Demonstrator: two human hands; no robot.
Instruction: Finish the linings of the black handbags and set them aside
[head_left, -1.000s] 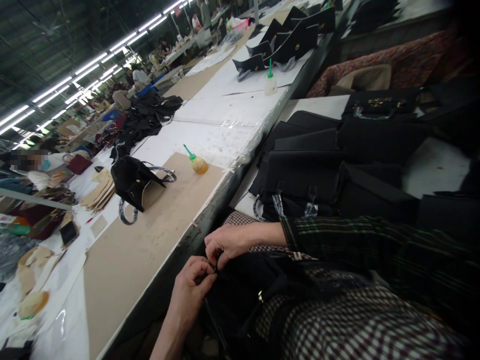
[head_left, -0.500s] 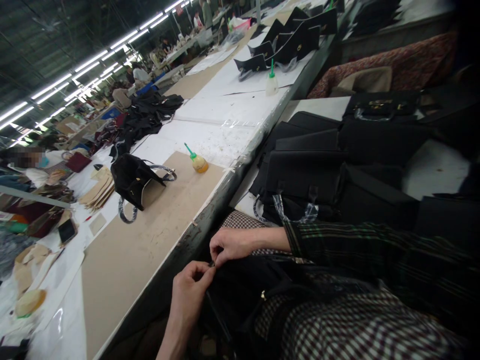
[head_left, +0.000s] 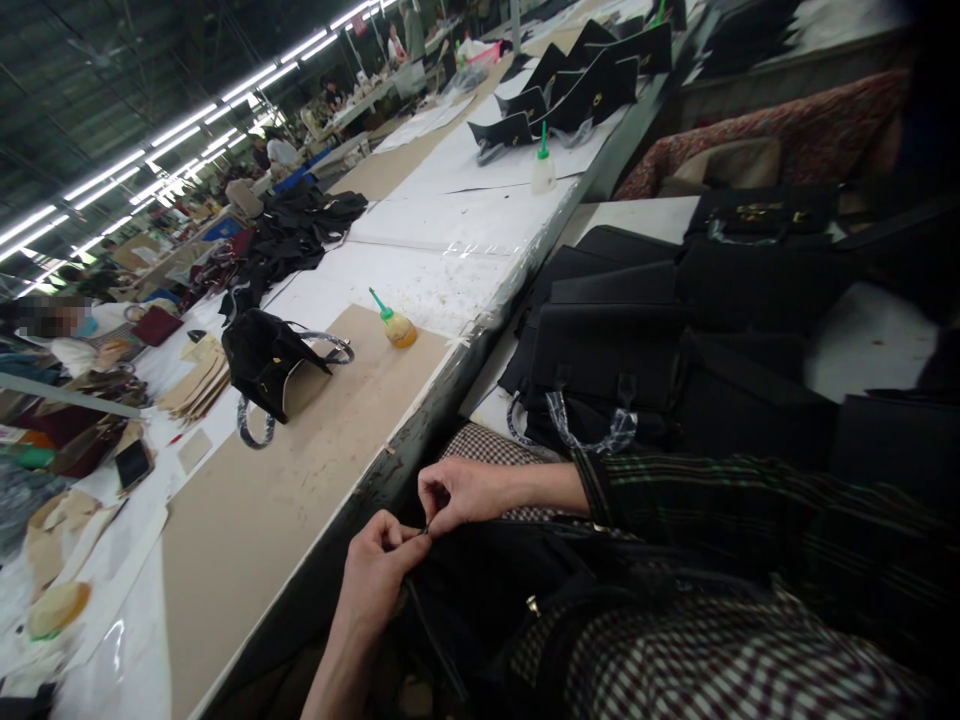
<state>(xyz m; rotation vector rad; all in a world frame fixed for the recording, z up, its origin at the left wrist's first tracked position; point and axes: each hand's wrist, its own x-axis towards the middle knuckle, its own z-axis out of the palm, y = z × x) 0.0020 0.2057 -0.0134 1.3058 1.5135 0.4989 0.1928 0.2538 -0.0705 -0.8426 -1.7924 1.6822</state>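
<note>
A black bag (head_left: 495, 590) lies on my lap below the table edge. My left hand (head_left: 375, 570) pinches its near edge with the fingers closed. My right hand (head_left: 457, 492) is closed too, pinching the same spot from above. The fingertips of both hands meet on a small part of the bag at its edge; what that part is I cannot make out. A small gold fitting (head_left: 533, 604) shows on the bag. My right sleeve is dark plaid.
The long worktable (head_left: 315, 460) runs along my left, with a brown board, a black handbag (head_left: 266, 365) with wrapped handles, a yellow glue bottle (head_left: 396, 325) and a white bottle (head_left: 541, 165). Black bags are stacked (head_left: 637, 340) to my right. Other people work far off.
Both hands stay pinched on the bag's edge and shift slightly; the left hand has risen a little toward the right hand. The view has moved slightly.
</note>
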